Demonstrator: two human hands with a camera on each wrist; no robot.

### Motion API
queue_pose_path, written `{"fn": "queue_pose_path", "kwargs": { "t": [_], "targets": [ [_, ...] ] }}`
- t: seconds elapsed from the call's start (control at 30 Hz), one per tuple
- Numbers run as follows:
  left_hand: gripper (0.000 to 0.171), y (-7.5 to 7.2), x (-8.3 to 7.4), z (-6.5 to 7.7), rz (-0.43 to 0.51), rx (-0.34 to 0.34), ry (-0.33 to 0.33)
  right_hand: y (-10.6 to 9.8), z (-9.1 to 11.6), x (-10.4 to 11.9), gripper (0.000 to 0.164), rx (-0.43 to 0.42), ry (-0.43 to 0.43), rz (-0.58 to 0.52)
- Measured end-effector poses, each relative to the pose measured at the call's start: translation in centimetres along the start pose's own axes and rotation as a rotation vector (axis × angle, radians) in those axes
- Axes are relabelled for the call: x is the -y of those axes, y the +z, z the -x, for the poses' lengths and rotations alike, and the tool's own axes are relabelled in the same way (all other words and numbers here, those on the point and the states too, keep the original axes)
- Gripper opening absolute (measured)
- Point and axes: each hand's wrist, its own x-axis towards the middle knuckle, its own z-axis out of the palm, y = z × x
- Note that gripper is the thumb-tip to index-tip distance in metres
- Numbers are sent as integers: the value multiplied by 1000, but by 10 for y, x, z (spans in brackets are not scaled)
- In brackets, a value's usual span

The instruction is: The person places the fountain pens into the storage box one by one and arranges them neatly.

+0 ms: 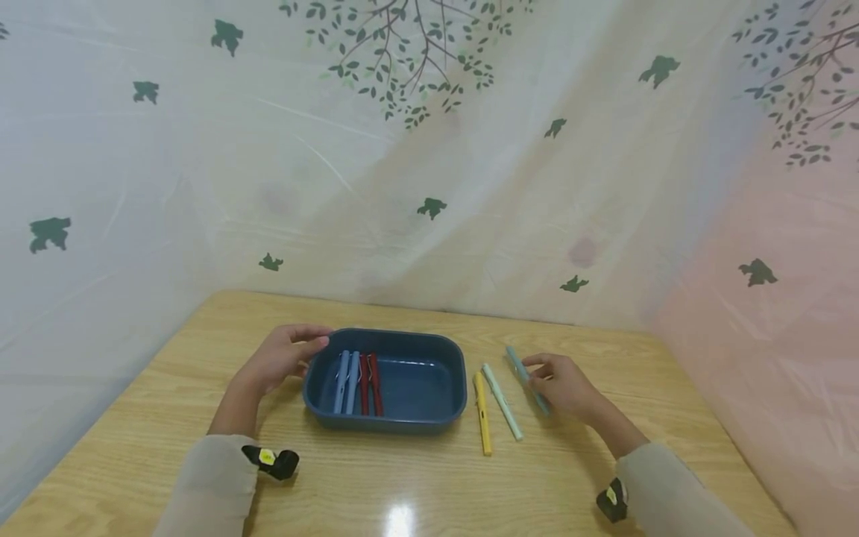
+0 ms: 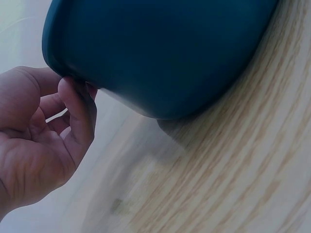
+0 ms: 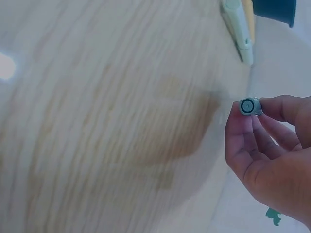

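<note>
At the far left corner of the dark blue box, my left hand grips the rim, thumb and fingers against the edge. The left wrist view shows those fingers bent at the box's side. Inside the box, on its left, two light blue pens lie beside two dark red pens. Right of the box, my right hand pinches a grey-teal pen between thumb and fingers. Its round end faces the camera in the right wrist view.
A yellow pen and a mint green pen lie on the wooden table between the box and my right hand. Behind the table hangs a pale curtain printed with leaves and birds.
</note>
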Motion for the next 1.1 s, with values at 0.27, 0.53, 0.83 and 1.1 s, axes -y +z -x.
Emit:
{"fn": "queue_pose_path", "kwargs": {
  "t": [0.27,0.53,0.83,1.1],
  "targets": [
    [45,1,-2,0,2,0,3,-5,-3,5,37,-17,16,-85],
    [47,2,-2,0,5,-1,1,-6,-5,13,42,-31,18,-199],
    [46,2,-1,0,-9,-1,8,-4,-8,20,41,-42,29,-276],
    [46,2,-1,0,-20,1,9,-2,-12,24,44,-54,7,-358]
  ]
}}
